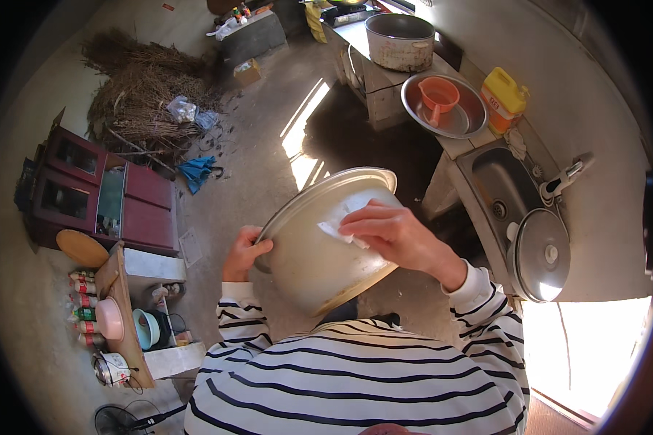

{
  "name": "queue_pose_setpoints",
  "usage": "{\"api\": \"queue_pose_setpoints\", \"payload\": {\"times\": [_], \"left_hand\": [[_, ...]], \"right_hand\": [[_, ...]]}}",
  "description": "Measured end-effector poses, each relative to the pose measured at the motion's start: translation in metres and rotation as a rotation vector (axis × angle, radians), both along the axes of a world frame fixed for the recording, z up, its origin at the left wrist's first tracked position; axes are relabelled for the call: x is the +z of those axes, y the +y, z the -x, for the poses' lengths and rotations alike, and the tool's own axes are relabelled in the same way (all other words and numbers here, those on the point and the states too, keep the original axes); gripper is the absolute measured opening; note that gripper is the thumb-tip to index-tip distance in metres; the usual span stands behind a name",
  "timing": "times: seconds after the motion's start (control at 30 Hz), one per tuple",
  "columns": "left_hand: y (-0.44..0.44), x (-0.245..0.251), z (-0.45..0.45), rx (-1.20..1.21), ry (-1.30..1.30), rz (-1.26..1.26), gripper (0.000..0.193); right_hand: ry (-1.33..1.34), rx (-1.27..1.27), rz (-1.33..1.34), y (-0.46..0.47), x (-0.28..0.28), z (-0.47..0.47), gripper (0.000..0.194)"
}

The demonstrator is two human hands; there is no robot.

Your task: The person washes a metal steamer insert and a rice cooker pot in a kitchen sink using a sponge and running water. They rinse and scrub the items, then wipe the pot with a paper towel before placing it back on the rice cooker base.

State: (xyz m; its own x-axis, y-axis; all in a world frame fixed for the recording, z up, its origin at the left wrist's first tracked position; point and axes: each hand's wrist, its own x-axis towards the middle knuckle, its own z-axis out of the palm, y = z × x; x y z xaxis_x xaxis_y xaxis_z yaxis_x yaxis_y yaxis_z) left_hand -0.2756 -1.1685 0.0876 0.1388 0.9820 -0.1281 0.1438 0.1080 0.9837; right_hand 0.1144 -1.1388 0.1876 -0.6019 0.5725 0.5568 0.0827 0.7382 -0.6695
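A large metal pot (305,261) is held tilted in front of my body, its rim away from me and its stained base towards me. My left hand (247,251) grips the rim at the left, thumb on the outer side. With my right hand (383,231) I press a crumpled white cloth or tissue (334,227) against the pot's outer wall, near the upper right. The pot's inside is hidden from view.
At the right, a counter carries a steel sink (500,179), a lidded pot (541,255), a steel basin (468,122) holding an orange dipper (439,95), a yellow jug (503,98) and a big pot (400,46). Brushwood (141,81), a blue umbrella (197,173) and a maroon cabinet (147,217) stand left.
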Motion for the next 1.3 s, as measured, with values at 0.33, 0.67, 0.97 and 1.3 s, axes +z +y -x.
{"api": "queue_pose_setpoints", "payload": {"times": [0.33, 0.67, 0.97, 1.3], "left_hand": [[0.146, 0.025, 0.055, -0.235, -0.048, -0.088, 0.02], [0.322, 0.025, 0.03, -0.082, 0.023, -0.037, 0.018], [0.541, 0.114, -0.02, 0.033, 0.046, -0.187, 0.015], [0.799, 0.187, -0.153, -0.333, 0.667, -0.84, 0.018]], "right_hand": [[-0.004, -0.415, -0.104, 0.159, -0.037, 0.093, 0.024], [-0.112, -0.253, -0.074, 0.275, -0.049, 0.112, 0.032], [0.409, -0.595, 0.508, 0.414, -0.102, 0.001, 0.021], [0.577, -1.079, 0.566, 0.497, -0.133, -0.063, 0.02]]}}
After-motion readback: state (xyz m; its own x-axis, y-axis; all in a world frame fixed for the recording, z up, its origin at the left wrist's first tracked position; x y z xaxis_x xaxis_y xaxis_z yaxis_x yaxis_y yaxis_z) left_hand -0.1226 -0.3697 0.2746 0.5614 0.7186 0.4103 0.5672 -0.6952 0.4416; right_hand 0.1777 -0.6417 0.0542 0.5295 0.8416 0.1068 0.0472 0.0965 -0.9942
